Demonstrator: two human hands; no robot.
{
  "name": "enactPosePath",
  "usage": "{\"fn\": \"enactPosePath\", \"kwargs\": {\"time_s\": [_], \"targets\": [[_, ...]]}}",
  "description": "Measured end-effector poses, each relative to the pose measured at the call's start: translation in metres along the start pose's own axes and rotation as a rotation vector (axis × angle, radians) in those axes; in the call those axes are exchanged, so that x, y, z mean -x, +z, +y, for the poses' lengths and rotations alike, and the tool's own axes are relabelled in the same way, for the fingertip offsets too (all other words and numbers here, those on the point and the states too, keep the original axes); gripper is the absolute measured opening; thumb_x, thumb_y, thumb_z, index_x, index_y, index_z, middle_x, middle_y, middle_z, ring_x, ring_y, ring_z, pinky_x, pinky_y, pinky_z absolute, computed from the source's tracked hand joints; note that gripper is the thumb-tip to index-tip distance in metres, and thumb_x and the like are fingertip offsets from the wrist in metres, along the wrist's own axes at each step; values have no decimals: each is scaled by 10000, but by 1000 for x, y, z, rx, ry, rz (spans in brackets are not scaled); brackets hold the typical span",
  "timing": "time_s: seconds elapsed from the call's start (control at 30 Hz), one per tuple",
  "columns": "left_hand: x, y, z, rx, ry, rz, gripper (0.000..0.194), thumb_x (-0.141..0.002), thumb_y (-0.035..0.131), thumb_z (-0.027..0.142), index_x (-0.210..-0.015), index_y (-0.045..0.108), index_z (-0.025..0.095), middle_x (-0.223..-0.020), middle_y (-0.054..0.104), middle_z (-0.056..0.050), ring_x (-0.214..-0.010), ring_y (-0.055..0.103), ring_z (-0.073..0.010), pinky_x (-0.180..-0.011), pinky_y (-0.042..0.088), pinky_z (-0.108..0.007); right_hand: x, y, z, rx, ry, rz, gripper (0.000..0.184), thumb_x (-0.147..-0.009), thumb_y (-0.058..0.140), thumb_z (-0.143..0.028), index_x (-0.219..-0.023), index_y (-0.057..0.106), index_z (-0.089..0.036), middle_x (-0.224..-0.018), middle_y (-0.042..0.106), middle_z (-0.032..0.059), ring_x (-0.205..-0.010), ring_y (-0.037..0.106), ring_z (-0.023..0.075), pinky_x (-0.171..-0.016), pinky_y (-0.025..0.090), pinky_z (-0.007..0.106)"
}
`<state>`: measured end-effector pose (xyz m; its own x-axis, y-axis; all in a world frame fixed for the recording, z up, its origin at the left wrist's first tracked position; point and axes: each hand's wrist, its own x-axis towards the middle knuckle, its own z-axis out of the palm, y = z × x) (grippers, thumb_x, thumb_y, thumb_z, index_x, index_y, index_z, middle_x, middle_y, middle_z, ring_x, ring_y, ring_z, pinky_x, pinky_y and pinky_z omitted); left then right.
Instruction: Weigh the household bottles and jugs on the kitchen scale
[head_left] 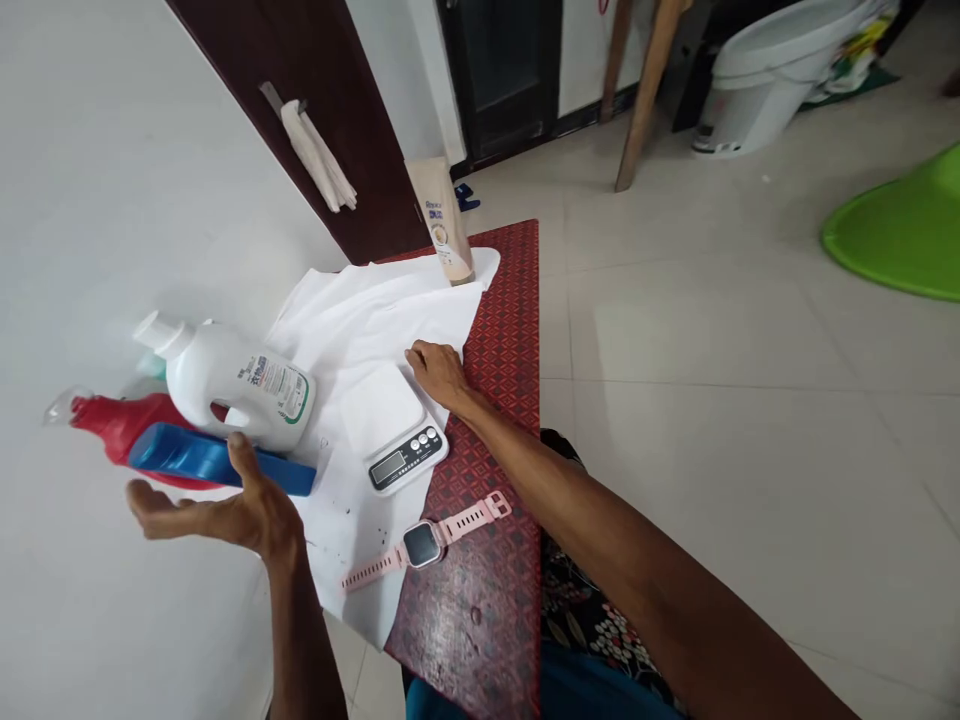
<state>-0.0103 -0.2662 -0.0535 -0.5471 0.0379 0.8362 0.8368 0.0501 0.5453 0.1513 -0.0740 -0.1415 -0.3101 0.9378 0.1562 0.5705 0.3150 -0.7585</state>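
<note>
My left hand (pixel 232 510) is open, thumb and fingers spread apart, in front of a blue bottle (pixel 277 471). Whether the thumb touches that bottle I cannot tell. Just behind are a white jug-shaped bottle (pixel 225 375) with a handle and a red bottle (pixel 131 425). My right hand (pixel 439 372) rests closed on the white cloth (pixel 352 310), fingers curled under; what they hold, if anything, is hidden. Beside it sits a white digital scale (pixel 382 410) with a small display and buttons. Nearer to me lies a pink-strapped smartwatch (pixel 422 544), face up.
A beige tube (pixel 442 225) stands at the far end of the red patterned table (pixel 506 320). A wall (pixel 90 200) borders the left side. Beyond are a dark door (pixel 300 60) with a cloth on its handle, a white bucket (pixel 757 110) and a green chair (pixel 900 235).
</note>
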Motion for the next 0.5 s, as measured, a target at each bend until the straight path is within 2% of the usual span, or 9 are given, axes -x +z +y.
{"fn": "enactPosePath", "kwargs": {"time_s": [0.03, 0.1, 0.17, 0.23, 0.3, 0.4, 0.43, 0.5], "targets": [[-1, 7, 19, 65, 85, -47, 861, -800, 849, 519, -1449, 342, 265, -1581, 379, -155, -1573, 342, -335, -1348, 241, -627, 0, -1, 0, 2, 1, -7, 357, -1119, 429, -284, -1086, 765, -169, -1095, 820, 129, -1000, 724, 242, -817, 384, 315], [-2, 33, 57, 179, 147, -233, 828, -814, 862, 477, -1463, 390, 276, -1601, 410, -141, -1560, 396, -316, -1343, 274, -593, 1, -2, 0, 3, -1, -20, 369, -1127, 410, -282, -1108, 761, -171, -1121, 818, 128, -1022, 724, 245, -823, 386, 320], [1, 77, 89, 265, 130, -470, 768, -828, 864, 455, -1447, 449, 269, -1573, 482, -124, -1556, 410, -313, -1337, 271, -584, 1, -2, 1, 0, -11, -33, 380, -1137, 395, -296, -1128, 755, -176, -1141, 816, 125, -1042, 725, 244, -833, 393, 321], [10, 138, 110, 371, 87, -693, 721, -865, 834, 468, -1441, 457, 255, -1531, 528, -137, -1495, 490, -331, -1285, 345, -600, 1, -3, 1, -3, -18, -45, 385, -1142, 391, -312, -1146, 751, -176, -1149, 814, 127, -1056, 729, 247, -841, 402, 324], [23, 205, 121, 417, 51, -828, 822, -812, 892, 480, -1449, 448, 210, -1528, 517, -193, -1506, 477, -371, -1262, 364, -597, -1, -3, 1, -3, -16, -56, 387, -1142, 389, -315, -1157, 749, -174, -1152, 812, 135, -1063, 733, 254, -842, 414, 329], [45, 298, 125, 375, -14, -920, 1021, -664, 997, 499, -1461, 448, 175, -1615, 413, -266, -1616, 281, -462, -1276, 304, -641, -3, -5, 1, 2, 2, -71, 399, -1141, 372, -307, -1166, 748, -172, -1156, 810, 147, -1063, 738, 267, -827, 428, 335], [51, 322, 125, 362, -40, -937, 1052, -623, 1020, 487, -1454, 454, 176, -1633, 391, -280, -1636, 224, -477, -1279, 289, -649, -3, -5, 1, 3, 7, -76, 399, -1141, 371, -309, -1171, 746, -175, -1155, 811, 145, -1064, 740, 268, -822, 431, 335], [60, 358, 123, 380, -44, -970, 1041, -589, 1040, 447, -1420, 477, 173, -1620, 411, -290, -1634, 235, -475, -1271, 304, -650, -4, -6, 1, 1, 11, -83, 390, -1140, 377, -317, -1180, 742, -188, -1156, 813, 133, -1068, 741, 265, -820, 436, 331]]}}
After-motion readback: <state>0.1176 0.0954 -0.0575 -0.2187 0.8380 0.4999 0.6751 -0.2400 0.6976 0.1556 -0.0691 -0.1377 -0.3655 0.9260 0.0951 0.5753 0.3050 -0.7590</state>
